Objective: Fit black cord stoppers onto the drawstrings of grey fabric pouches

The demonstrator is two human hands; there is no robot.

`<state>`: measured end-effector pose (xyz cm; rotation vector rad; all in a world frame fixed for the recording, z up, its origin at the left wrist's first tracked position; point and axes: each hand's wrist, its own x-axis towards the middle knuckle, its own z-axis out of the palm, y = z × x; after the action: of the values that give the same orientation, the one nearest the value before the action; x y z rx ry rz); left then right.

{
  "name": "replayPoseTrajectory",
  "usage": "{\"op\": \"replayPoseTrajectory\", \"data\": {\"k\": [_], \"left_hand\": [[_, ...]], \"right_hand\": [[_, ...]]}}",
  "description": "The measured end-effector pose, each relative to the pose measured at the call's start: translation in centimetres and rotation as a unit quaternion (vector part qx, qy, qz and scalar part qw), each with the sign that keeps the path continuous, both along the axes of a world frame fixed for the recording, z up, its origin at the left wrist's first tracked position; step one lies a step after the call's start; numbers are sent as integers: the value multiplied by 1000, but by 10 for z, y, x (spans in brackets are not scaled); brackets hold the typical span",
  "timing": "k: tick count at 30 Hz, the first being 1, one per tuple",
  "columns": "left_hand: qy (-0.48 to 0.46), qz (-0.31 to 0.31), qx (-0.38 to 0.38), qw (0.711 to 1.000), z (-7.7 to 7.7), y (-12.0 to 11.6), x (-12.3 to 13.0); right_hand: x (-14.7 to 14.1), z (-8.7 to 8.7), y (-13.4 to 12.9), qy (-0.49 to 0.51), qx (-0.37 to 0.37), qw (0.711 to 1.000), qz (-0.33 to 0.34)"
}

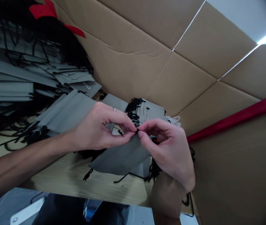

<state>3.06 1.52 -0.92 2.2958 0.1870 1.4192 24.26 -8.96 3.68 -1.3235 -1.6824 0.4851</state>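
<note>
My left hand (107, 126) wears a ring and pinches a black cord (136, 131) between thumb and forefinger. Fingertip to fingertip with it, my right hand (168, 147) grips the same cord from the other side. A grey pouch (123, 157) hangs below the pinched cord, just over the table. Behind my hands lie more grey pouches (153, 109) with bunched black cord ends (135, 104). Left of my left hand, several grey pouches (64, 109) overlap in a stack. The exact shape of the cord between my fingertips is too small to make out.
A large heap of grey pouches (8, 90) with black cords fills the left. Cardboard panels (133, 43) rise at the back and right, crossed by a red strip (236, 117). The wooden table's edge (95, 190) runs near my lap. A white object (27, 211) lies below it.
</note>
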Motion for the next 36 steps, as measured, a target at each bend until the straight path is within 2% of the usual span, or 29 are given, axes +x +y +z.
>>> {"op": "replayPoseTrajectory", "data": {"k": [5,8,10,13,16,21,26,29,36], "left_hand": [[5,90,171,981,-16,-3,-2],[-17,126,234,964,-23,-4,1],[-20,134,250,959,-22,-5,2],[-12,129,215,968,-16,-8,2],[-27,112,143,983,-7,-9,0],[-30,17,11,999,4,-6,-2],[-16,-75,-117,990,9,0,-3],[-15,-79,-122,989,11,1,-5],[9,-41,-15,999,16,-4,-11]], "right_hand": [[-2,-2,-2,-43,31,998,-33],[-5,-4,-4,-88,63,993,-41],[-7,-5,-4,-124,98,987,-38],[-10,-6,-3,-161,144,976,-24],[-11,-6,-2,-149,147,978,-11],[-5,-5,1,-79,94,992,38],[-1,-6,3,-29,79,995,52],[0,-8,3,-31,97,994,38],[-3,-10,-1,-74,156,985,22]]}}
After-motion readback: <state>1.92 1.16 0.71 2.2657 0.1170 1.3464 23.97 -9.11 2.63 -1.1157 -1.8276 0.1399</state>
